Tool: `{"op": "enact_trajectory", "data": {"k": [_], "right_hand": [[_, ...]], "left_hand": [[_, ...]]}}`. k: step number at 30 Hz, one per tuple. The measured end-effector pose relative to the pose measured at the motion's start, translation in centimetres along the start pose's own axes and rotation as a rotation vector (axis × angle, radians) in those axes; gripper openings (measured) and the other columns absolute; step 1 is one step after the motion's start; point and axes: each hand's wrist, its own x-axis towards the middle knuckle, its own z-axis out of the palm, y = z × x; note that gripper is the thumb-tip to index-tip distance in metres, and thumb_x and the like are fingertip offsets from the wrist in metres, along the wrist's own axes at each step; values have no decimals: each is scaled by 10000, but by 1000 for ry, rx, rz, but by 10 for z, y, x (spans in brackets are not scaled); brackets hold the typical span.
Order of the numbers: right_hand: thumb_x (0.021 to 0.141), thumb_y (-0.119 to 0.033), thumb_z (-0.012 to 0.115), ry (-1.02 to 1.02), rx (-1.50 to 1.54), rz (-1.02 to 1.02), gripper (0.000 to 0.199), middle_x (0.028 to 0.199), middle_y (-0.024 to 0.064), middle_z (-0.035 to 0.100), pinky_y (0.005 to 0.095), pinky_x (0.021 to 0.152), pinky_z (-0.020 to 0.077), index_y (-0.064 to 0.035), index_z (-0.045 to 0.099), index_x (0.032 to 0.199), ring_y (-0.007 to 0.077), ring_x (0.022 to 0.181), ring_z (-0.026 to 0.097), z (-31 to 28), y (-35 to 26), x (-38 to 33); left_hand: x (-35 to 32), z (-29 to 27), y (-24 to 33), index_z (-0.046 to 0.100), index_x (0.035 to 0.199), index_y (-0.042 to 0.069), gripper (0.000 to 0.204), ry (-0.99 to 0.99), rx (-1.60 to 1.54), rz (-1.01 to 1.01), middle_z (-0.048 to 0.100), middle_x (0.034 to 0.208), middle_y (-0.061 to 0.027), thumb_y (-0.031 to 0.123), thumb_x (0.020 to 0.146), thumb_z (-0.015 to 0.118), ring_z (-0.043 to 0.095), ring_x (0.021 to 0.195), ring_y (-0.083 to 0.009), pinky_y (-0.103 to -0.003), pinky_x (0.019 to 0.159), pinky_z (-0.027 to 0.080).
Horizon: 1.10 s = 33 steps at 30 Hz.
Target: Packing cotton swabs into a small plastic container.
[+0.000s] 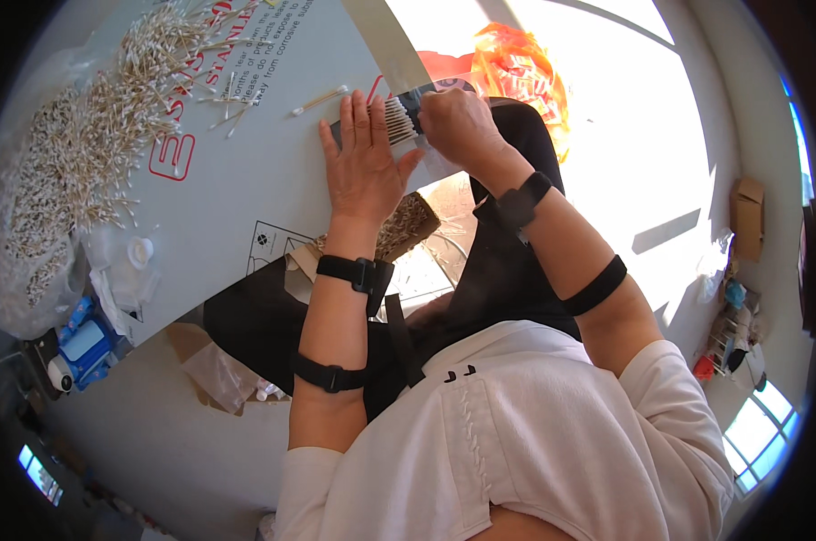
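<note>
My left hand (pixel 365 171) lies flat with its fingers stretched out, over the left end of a neat row of cotton swabs (pixel 397 121) at the board's right edge. Under and beside the row shows a dark grey flat piece (pixel 412 101), perhaps a pack or tray. Close to the row's right end my right hand (pixel 462 128) is closed, its fingers curled in. What it grips, if anything, is hidden. A few loose cotton swabs (pixel 320 101) lie just left of my left fingertips.
A large heap of cotton swabs (pixel 92 144) spills from a clear plastic bag (pixel 20 307) on the grey printed board (pixel 237 198). A blue packet (pixel 88 347) sits at its near left. Below the edge stands a cardboard box (pixel 421 225); an orange bag (pixel 521 77) lies beyond.
</note>
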Motion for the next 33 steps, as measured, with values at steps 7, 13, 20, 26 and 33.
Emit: {"op": "enact_trajectory", "data": {"k": [7, 13, 20, 26, 33], "right_hand": [[797, -87, 590, -296, -188, -134, 122, 792, 171, 689, 435, 667, 561, -12, 684, 818, 355, 774, 695, -13, -35, 28], [861, -264, 586, -521, -267, -30, 243, 949, 135, 714, 410, 748, 558, -88, 743, 920, 306, 917, 695, -14, -39, 49], [848, -276, 599, -660, -288, 53, 279, 1009, 134, 711, 405, 788, 550, -69, 733, 978, 316, 960, 685, -19, -48, 60], [830, -224, 615, -587, -337, -5, 231, 978, 130, 716, 408, 784, 551, -83, 739, 964, 313, 950, 688, -12, -38, 60], [770, -189, 645, -451, -295, 70, 203, 922, 139, 717, 417, 754, 554, -74, 737, 910, 315, 899, 696, -14, -29, 49]], "left_hand": [[-1, 6, -1, 304, 1466, 21, 815, 79, -6, 20, 326, 1515, -197, 564, 902, 531, 250, 1442, -339, -588, 1144, 134], [-2, 4, -1, 344, 1443, 7, 806, 83, 28, 14, 350, 1502, -197, 579, 903, 519, 262, 1439, -321, -590, 1137, 155], [-2, 8, -2, 326, 1463, 25, 822, 63, 67, -5, 333, 1523, -170, 616, 910, 466, 240, 1450, -302, -577, 1147, 138], [-1, 6, 0, 302, 1483, 44, 822, 46, 66, -9, 317, 1536, -161, 622, 915, 443, 218, 1459, -295, -567, 1156, 119], [-1, 8, 1, 298, 1480, 9, 806, 35, 56, -11, 297, 1541, -186, 579, 931, 455, 211, 1461, -306, -579, 1151, 119]]}}
